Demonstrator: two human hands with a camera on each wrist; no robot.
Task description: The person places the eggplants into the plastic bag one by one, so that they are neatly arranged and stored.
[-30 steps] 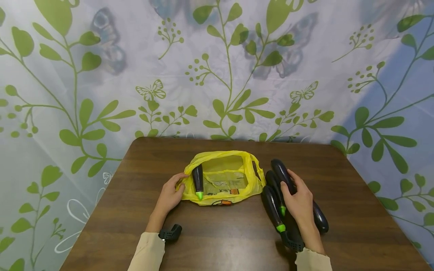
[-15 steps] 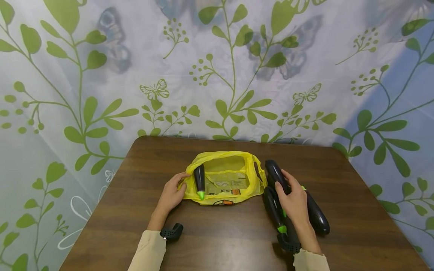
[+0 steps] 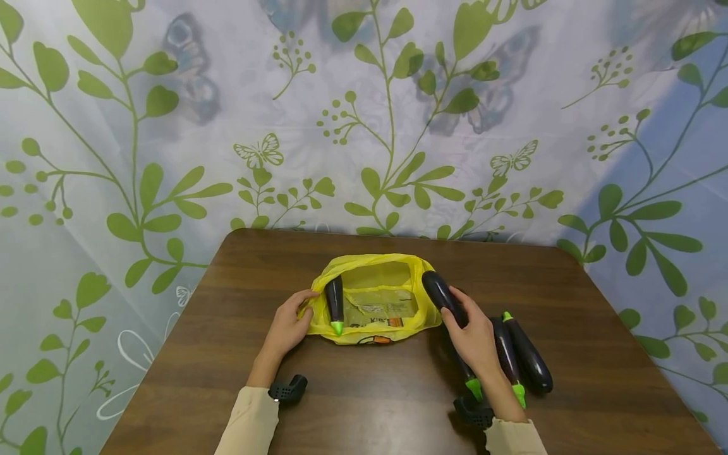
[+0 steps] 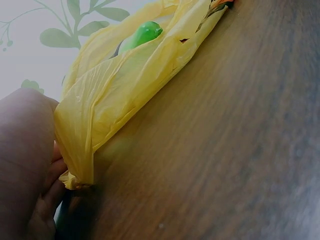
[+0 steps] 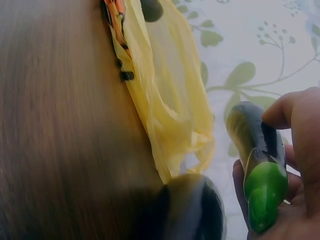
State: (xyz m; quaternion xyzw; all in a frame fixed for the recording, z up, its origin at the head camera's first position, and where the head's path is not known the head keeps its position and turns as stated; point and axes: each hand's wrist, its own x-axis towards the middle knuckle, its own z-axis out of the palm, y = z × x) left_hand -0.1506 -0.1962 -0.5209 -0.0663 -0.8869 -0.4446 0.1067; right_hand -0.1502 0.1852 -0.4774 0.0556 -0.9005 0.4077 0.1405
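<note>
A yellow plastic bag (image 3: 423, 302) lies with its mouth open in the middle of the table. My left hand (image 3: 289, 323) holds its left edge; in the left wrist view the fingers (image 4: 54, 175) are partly behind the plastic. Inside the bag an eggplant (image 3: 335, 302) leans at the left, green cap toward me. Another eggplant (image 3: 436, 289) is in the grip of my right hand (image 3: 476, 332), its dark end overlapping the bag's right rim. In the right wrist view its green cap (image 5: 265, 192) points back toward the palm.
Below my right hand lies an eggplant (image 3: 465, 370), mostly covered by the hand. Two more eggplants, one (image 3: 505, 351) beside the other (image 3: 531, 357), rest to the right. The brown wooden table (image 3: 364, 404) ends at a leaf-patterned cloth backdrop (image 3: 307, 139).
My right hand has moved left with one eggplant, from the pile to the bag's right rim, exposing the eggplants on the right. The left hand stays at the bag's edge.
</note>
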